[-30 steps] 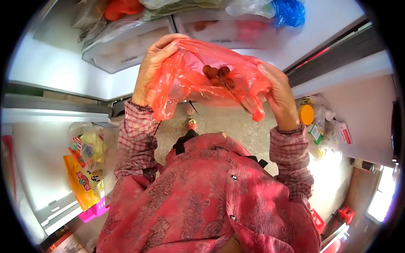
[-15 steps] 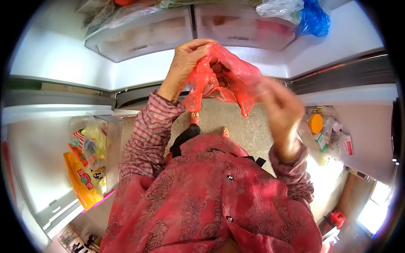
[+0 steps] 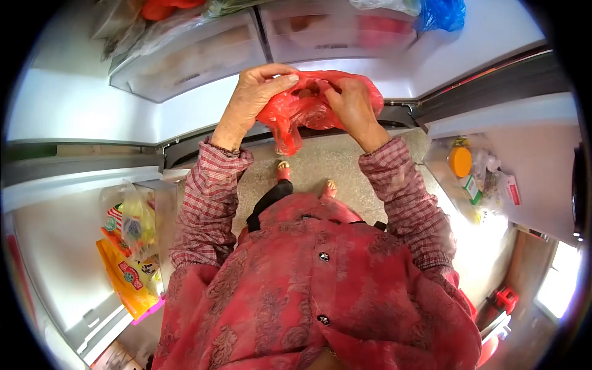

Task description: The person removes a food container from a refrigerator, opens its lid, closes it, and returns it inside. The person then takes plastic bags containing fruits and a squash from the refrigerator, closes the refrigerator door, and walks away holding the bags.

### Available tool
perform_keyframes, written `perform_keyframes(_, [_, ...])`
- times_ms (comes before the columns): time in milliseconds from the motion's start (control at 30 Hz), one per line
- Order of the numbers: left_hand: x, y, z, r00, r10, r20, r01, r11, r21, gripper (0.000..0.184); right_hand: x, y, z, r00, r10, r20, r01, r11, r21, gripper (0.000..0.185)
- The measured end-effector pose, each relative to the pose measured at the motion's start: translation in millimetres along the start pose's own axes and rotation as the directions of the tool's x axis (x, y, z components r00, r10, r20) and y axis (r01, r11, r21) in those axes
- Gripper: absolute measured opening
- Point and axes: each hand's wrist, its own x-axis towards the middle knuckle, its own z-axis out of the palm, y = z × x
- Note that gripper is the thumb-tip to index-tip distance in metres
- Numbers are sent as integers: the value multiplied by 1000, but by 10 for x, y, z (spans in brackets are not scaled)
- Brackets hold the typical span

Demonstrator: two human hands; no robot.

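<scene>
A thin red plastic bag (image 3: 295,111) hangs between my two hands in front of the open fridge. My left hand (image 3: 258,92) pinches its rim on the left, thumb and fingers closed. On the other side, my right hand (image 3: 355,106) grips the bag's edge, its fingertips curled in toward the mouth and partly hidden. Some brownish contents show dimly through the opening, too shaded to name. A loose tail of the bag dangles below my left hand.
Two clear fridge drawers (image 3: 191,58) stand ahead, with a blue bag (image 3: 441,15) above on the right. The open left door (image 3: 55,246) holds a yellow packet (image 3: 126,277); the right door (image 3: 536,160) holds an orange-lidded jar (image 3: 460,161). My feet (image 3: 283,171) are on the floor.
My right hand has moved left and up from the right onto the bag's edge. The bag's mouth has become flatter and narrower. The view has shifted slightly.
</scene>
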Motion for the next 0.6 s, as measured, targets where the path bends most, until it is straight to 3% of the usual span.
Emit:
perform_keyframes(33, [-10, 13, -20, 1000, 1, -6, -1, 1000, 0, 21, -4, 96, 15, 1000, -4, 4, 4, 1000, 2, 19])
perform_keyframes(100, [-15, 35, -62, 998, -5, 64, -2, 994, 105, 20, 0, 453, 34, 959, -283, 21, 266, 870, -416, 19])
perform_keyframes(333, [18, -16, -15, 1000, -6, 27, 4, 996, 95, 18, 123, 608, 83, 941, -173, 292, 308, 797, -519, 16])
perform_keyframes(367, [29, -10, 4, 1000, 6, -1, -6, 998, 60, 18, 120, 488, 46, 928, -273, 255, 351, 871, -344, 14])
perform_keyframes(500, [75, -22, 3, 999, 25, -43, -23, 999, 48, 19, 196, 604, 213, 919, -280, 278, 352, 900, -258, 18])
perform_keyframes(567, [65, -26, 4, 998, 38, -50, -35, 997, 63, 19, 88, 593, 215, 913, -206, 352, 112, 956, 270, 25])
perform_keyframes(600, [52, -42, -19, 997, 58, -49, -55, 997, 56, 19, 63, 541, 209, 914, -203, 351, 109, 957, 269, 25])
